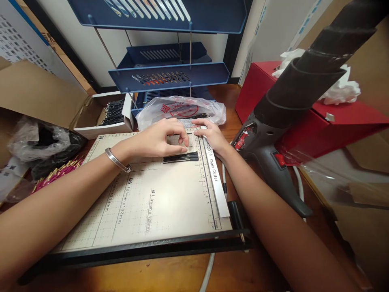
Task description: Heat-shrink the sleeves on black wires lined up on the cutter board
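My left hand (pixel 158 140), with a metal bracelet on the wrist, rests on a beige paper cutter board (pixel 146 202). Its fingers are curled and pressed down on a small grey-brown card (pixel 174 140), just above a row of thin black strips (pixel 180 157) lying on the board. My right hand (pixel 209 136) lies beside the cutter's white ruler guide (pixel 214 174), fingertips pinched at the card's right end. What sits between the fingertips is too small to make out.
A grey heat gun (pixel 273 150) stands right of the board, before a red box (pixel 304 117) with white tissue. A clear plastic bag (pixel 182 109) and blue desk trays (pixel 170 73) lie behind. Left: a cardboard box of black strips (pixel 114 113), black bag, pink-tipped sticks (pixel 57 174).
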The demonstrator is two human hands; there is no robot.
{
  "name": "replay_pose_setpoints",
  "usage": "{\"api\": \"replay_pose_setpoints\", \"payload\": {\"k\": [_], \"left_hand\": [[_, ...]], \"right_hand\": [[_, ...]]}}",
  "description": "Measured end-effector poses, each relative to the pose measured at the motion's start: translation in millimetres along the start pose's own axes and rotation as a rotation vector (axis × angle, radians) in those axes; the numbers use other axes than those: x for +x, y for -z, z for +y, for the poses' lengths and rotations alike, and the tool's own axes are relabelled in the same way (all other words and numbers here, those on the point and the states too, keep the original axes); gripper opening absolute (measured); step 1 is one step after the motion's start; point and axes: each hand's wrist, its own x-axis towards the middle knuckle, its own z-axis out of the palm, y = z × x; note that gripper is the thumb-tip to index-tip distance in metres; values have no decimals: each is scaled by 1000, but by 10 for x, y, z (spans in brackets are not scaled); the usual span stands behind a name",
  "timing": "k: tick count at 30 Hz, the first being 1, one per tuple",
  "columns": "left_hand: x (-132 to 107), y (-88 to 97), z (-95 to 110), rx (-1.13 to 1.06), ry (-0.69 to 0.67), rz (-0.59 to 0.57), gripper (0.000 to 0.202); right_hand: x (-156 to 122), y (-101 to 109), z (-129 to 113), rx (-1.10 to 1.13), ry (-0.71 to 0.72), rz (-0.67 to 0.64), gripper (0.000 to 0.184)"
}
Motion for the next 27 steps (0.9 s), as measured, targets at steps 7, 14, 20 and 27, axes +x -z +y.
{"api": "replay_pose_setpoints", "payload": {"k": [7,14,20,27], "left_hand": [[3,-34,25,5,45,-72,21],[-6,-50,17,97,53,-28,24],[-3,-70,8,139,72,-30,22],[18,-127,-26,225,130,73,22]], "right_hand": [[12,6,19,-11,24,-2,47],[4,5,9,-13,9,0,46],[30,2,26,9,26,-2,46],[-1,33,26,-7,79,-67,58]]}}
